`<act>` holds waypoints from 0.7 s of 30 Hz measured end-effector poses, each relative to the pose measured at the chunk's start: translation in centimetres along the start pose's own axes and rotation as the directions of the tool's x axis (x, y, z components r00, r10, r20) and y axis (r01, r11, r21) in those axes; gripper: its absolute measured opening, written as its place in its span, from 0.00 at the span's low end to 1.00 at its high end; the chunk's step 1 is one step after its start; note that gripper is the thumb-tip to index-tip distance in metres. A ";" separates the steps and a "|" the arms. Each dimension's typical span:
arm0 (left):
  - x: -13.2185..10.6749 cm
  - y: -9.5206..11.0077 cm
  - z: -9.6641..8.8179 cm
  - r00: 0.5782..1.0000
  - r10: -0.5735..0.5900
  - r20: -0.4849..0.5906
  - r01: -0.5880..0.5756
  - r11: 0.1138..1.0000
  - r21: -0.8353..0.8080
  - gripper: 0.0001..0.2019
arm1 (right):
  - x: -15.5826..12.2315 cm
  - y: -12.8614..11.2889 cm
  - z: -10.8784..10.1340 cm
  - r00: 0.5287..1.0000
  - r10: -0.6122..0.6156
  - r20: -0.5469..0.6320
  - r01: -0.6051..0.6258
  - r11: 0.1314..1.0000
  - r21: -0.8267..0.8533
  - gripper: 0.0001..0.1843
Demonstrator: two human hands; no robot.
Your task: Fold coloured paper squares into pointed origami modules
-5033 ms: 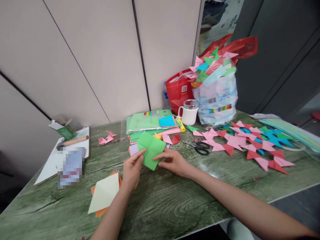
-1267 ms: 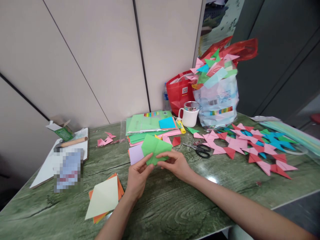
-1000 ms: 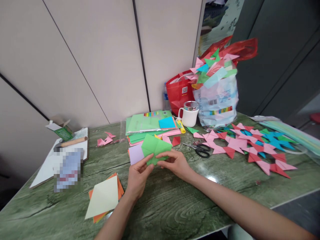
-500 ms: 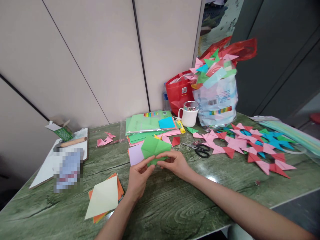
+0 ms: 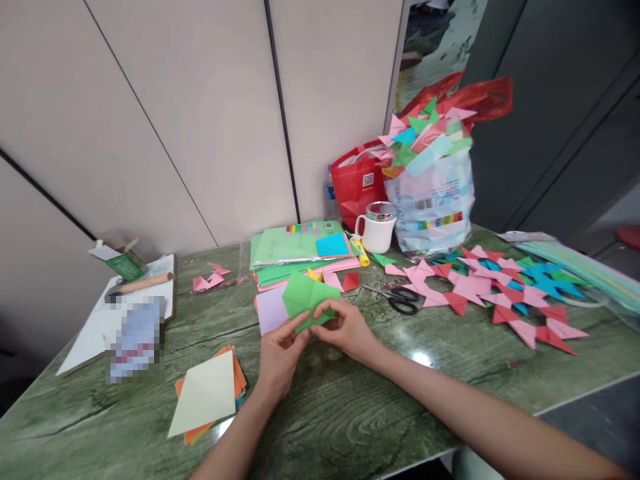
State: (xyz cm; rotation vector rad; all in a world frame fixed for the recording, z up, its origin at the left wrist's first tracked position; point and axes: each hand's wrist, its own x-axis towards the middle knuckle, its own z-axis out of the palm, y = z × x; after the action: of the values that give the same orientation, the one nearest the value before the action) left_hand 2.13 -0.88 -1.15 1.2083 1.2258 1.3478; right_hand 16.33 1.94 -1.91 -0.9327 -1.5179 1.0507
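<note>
A creased green paper square (image 5: 305, 297) is held just above the green marbled table (image 5: 350, 407). My left hand (image 5: 280, 357) pinches its near-left edge with thumb and fingers. My right hand (image 5: 347, 328) pinches the near-right edge, fingers curled over the fold. A lilac sheet (image 5: 270, 310) lies flat right behind my left hand. A small stack of yellow and orange squares (image 5: 207, 393) sits to the left of my left forearm.
A pile of coloured paper (image 5: 300, 250), a white mug (image 5: 377, 227), black scissors (image 5: 400, 300) and a bag stuffed with folded pieces (image 5: 433, 180) stand behind. Many pink, red and blue folded shapes (image 5: 500, 290) cover the right. A white board (image 5: 117, 310) with a wooden stick lies left.
The green sheet went from a flat open square five seconds ago to a partly folded, smaller shape. Both hands have shifted slightly and keep pinching its near edge.
</note>
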 end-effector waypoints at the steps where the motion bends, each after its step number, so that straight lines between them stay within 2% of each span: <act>1: 0.0 0.0 0.0 1.000 -0.007 0.003 0.008 1.000 -0.020 0.17 | 0.0 0.0 0.0 1.000 0.013 0.004 -0.013 1.000 0.019 0.06; 7: 0.4 -0.3 -0.5 0.998 -0.058 0.018 0.060 0.991 -0.124 0.18 | 0.5 0.1 -0.4 0.996 0.079 0.045 -0.087 0.975 0.206 0.08; 13: 0.6 0.6 -0.8 0.993 -0.109 0.039 0.115 0.968 -0.221 0.19 | 0.9 0.0 -0.9 0.989 0.101 0.109 -0.133 0.930 0.342 0.09; 21: 0.9 1.5 -1.3 0.990 -0.138 0.043 0.143 0.971 -0.190 0.19 | 1.2 0.4 -1.3 0.991 0.052 0.120 -0.084 0.957 0.279 0.07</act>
State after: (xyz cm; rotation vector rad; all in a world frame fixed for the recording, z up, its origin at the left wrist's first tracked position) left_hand 0.71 -0.19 0.36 0.9840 1.1109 1.3063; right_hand 17.46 3.34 -1.78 -0.7385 -1.3856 1.3502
